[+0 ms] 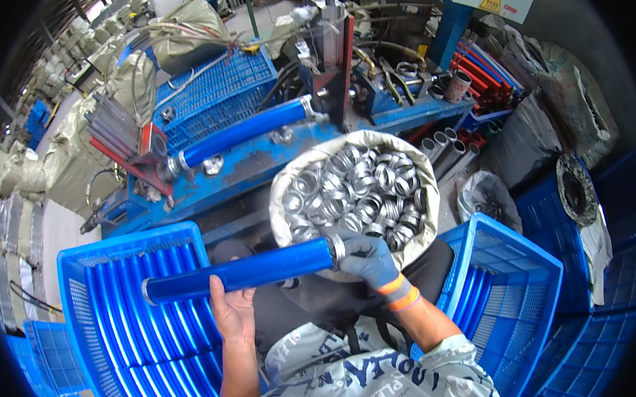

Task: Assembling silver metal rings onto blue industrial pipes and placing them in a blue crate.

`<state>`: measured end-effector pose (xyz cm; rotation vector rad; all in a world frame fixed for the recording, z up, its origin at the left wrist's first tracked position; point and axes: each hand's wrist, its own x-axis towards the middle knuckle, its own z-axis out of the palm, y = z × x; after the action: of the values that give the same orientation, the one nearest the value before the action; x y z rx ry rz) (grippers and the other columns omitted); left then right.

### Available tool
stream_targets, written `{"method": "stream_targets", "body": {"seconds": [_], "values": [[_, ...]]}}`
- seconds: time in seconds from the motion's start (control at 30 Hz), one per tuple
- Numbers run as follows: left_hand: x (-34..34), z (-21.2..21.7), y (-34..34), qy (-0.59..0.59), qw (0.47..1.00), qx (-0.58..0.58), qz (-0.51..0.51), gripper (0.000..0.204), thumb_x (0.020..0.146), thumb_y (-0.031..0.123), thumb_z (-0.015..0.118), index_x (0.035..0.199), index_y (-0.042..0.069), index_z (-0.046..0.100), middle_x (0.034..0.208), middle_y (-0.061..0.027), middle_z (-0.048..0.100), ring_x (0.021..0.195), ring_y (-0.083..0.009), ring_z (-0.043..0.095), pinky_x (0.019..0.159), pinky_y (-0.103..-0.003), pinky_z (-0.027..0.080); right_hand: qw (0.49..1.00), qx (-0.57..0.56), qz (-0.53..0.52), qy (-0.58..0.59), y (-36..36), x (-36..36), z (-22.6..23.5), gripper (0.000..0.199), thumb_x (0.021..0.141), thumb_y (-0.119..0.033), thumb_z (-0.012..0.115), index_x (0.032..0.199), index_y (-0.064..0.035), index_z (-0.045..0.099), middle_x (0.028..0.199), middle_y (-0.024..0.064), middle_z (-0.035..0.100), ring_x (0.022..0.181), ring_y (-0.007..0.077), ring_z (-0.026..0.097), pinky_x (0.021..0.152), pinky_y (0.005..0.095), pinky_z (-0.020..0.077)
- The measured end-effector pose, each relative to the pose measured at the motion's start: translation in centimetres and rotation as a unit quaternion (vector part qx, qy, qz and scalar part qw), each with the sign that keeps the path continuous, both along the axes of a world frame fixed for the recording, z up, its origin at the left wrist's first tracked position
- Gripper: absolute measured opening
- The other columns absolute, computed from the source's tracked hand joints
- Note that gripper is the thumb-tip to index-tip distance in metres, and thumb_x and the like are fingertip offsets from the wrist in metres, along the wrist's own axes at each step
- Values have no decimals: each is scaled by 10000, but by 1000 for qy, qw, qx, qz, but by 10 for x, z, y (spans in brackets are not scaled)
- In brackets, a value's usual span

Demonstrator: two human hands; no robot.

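A blue metal tube (257,268) lies slanted across my lap, its right end higher. My bare left hand (233,310) grips it from below near the middle, thumb up along the near side and the other fingers partly behind it. A silvery ring (337,248) sits at the tube's right end. My right hand (372,260), in a grey glove with an orange cuff, closes its fingers on that ring. Another silvery ring (148,292) rims the left end. Just beyond my right hand stands a pale sack (279,218) full of loose metal rings.
A blue crate (69,272) of blue tubes stands at my left, another crate (523,256) with a few tubes at my right. Ahead, a second blue tube (246,131) is held in a machine on a blue bench (225,193). Pliers (396,84) lie on the bench.
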<state>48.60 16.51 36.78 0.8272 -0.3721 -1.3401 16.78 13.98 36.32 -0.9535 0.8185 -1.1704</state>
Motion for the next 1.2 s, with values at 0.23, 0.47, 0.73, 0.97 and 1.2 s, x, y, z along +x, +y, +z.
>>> {"method": "stream_targets", "body": {"seconds": [0.23, 0.47, 0.73, 0.97, 1.2], "values": [[1, 7, 2, -20, 1000, -10, 11, 534, 1068, 426, 781, 1469, 111, 623, 1437, -164, 713, 1300, -321, 723, 1054, -498, 640, 998, -17, -2, -67, -1, 7, 6, 621, 885, 27, 883, 1471, 8, 678, 1443, 90, 711, 1302, 200, 690, 1168, 382, 534], [-5, 6, -12, -62, 997, -39, 5, 537, 1069, 422, 766, 1448, 61, 647, 1392, -170, 728, 1295, -316, 728, 1098, -515, 627, 996, -35, -32, 78, -16, -6, 20, 659, 831, 17, 925, 1452, 32, 706, 1336, 76, 759, 1205, 185, 719, 1033, 346, 610], [-4, 13, -20, -60, 997, -48, 8, 532, 1037, 405, 811, 1442, 111, 630, 1403, -165, 716, 1271, -316, 732, 1040, -516, 650, 995, -52, -35, 75, -25, -1, 24, 592, 833, -14, 947, 1393, -16, 755, 1289, 46, 744, 1096, 105, 709, 960, 283, 585], [-5, 10, -21, -71, 996, -61, 13, 555, 1031, 429, 810, 1432, 81, 649, 1417, -173, 708, 1300, -323, 716, 1070, -514, 636, 994, -43, -45, 85, -28, 1, 17, 576, 820, -38, 966, 1360, -16, 765, 1252, 46, 740, 1050, 103, 703, 904, 271, 578], [6, -3, -21, -15, 998, -53, 22, 586, 1063, 460, 764, 1468, 54, 643, 1463, -171, 697, 1353, -347, 691, 1167, -530, 572, 997, -4, -40, 66, -34, 19, 23, 568, 806, -153, 1002, 1312, -14, 785, 1160, -4, 739, 1003, 63, 653, 911, 259, 542]]}}
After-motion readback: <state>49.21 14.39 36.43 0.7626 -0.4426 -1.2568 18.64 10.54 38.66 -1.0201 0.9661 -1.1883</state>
